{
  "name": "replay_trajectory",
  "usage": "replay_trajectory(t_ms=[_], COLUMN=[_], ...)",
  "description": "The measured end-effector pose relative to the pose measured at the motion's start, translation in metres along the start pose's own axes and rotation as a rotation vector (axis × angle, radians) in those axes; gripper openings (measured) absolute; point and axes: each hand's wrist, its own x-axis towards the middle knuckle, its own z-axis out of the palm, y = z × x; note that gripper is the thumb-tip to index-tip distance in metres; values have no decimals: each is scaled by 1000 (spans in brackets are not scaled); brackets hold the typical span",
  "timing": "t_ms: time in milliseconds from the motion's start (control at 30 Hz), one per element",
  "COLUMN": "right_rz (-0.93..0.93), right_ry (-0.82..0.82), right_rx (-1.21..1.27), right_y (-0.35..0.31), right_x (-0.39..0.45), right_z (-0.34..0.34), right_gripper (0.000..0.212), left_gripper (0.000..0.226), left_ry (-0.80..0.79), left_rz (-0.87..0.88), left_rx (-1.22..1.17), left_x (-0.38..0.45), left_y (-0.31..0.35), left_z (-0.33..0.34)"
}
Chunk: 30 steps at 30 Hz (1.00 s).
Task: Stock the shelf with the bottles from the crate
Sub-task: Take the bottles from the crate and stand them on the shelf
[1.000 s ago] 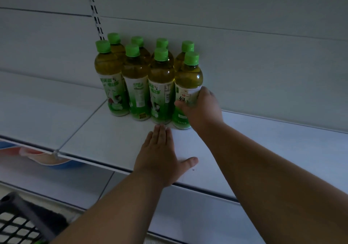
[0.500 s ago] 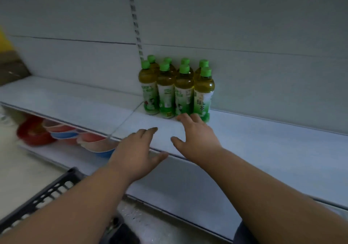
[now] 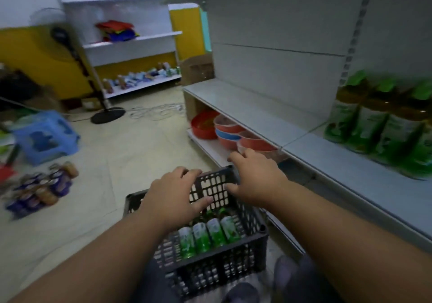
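Bottles in crate: four green-labelled bottles [image 3: 208,235] lie inside the black crate [image 3: 210,265]; writing unreadable.
Shelf: blurred bottles [image 3: 383,125] stand on the shelf [image 3: 350,169], right of crate.
Hands: left hand [image 3: 174,196] and right hand [image 3: 253,178] above crate, fingers spread, empty.

Grey shelf [image 3: 357,171] bears green-capped bottles [image 3: 383,125]; the tiled floor [image 3: 98,174] carries the black crate [image 3: 210,256]

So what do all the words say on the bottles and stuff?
None can be read.
Bottles on the shelf: green and white labels, smeared by blur.
Bottles in the crate: green labels, print too small.
Cans on the floor: blurred.
Goods on the far shelves: too small.
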Motion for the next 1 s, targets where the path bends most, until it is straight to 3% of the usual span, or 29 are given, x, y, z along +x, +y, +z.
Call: replay_trajectory(t_ms=[200, 400, 567, 733, 1000], right_rz=[-112, -180, -101, -11, 128], right_ry=[-107, -315, -517, -592, -693], right_rx=[20, 23, 92, 192, 211], right_y=[-36, -62, -71, -67, -67], right_x=[40, 87, 123, 153, 181], right_z=[54, 159, 254, 328, 426], right_gripper=[57, 64, 68, 69, 96], left_gripper=[81, 82, 87, 113, 119], left_ry=[-27, -76, -152, -230, -169], left_rz=[-228, -349, -455, -621, -643], left_rx=[-109, -87, -119, -171, -218], left_x=[-18, -31, -35, -44, -47], left_y=[-55, -108, -133, -144, -148], left_z=[53, 133, 207, 267, 286])
